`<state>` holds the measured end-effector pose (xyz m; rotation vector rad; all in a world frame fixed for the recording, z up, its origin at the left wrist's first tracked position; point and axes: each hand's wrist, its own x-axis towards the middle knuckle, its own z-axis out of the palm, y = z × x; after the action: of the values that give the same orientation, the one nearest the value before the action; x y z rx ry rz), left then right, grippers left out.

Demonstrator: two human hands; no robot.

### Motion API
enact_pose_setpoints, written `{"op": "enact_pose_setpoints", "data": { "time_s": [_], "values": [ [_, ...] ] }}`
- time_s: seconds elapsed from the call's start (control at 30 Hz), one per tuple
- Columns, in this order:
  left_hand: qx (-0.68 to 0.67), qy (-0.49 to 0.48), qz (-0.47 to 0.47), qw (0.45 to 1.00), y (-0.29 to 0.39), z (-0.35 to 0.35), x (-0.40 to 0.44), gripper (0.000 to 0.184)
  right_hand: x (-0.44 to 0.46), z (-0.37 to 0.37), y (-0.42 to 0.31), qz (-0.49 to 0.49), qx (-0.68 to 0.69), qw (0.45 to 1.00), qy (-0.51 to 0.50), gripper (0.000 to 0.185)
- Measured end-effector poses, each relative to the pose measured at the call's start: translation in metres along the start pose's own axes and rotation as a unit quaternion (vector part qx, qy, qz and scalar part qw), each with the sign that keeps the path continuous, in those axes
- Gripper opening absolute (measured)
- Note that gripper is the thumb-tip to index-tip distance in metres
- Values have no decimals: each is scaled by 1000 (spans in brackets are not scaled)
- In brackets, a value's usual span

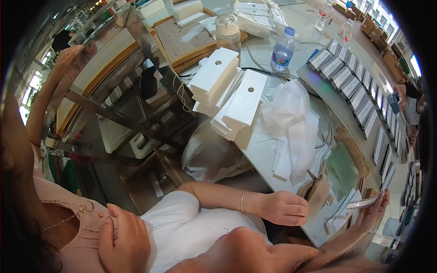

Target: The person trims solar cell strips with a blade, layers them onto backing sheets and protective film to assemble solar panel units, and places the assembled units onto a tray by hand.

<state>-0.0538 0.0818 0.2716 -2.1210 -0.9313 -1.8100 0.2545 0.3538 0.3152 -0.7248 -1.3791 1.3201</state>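
My left hand, with a bracelet at the wrist, is curled into a fist above the near table edge. Whatever its fingers may hold is hidden. Close beside it stands a tan cardboard-like piece. Farther right, my right hand grips a thin flat strip with printed markings by one end. White flat pieces lie under and beside that strip. A green translucent sheet is on the table beyond the hands. Crumpled white paper strips are heaped to the left of the sheet.
Stacked white cards with round holes, a blue-capped water bottle and a lidded jar stand farther back. Rows of printed strips cover a long board. A co-worker in pink stands at left, one hand on the chest.
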Motion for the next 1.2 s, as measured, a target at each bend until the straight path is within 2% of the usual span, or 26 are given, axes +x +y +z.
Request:
{"op": "enact_pose_setpoints", "data": {
  "time_s": [0.4,0.5,0.57,0.67,1.2],
  "values": [
    [7,6,3,1000,0,0,-1,6,-2,6,-1,2,-37,999,39,40],
    [10,4,4,1000,1,1,-2,8,-1,6,0,1,-36,999,-2,40],
    [19,7,1,1000,1,2,-2,15,-4,22,-3,-11,-50,998,42,40],
    [9,-6,3,1000,2,0,1,8,-4,15,-3,-1,-32,999,13,41],
    [5,-14,2,1000,3,0,1,9,-7,34,-6,-3,-15,1000,13,41]
  ]
}}
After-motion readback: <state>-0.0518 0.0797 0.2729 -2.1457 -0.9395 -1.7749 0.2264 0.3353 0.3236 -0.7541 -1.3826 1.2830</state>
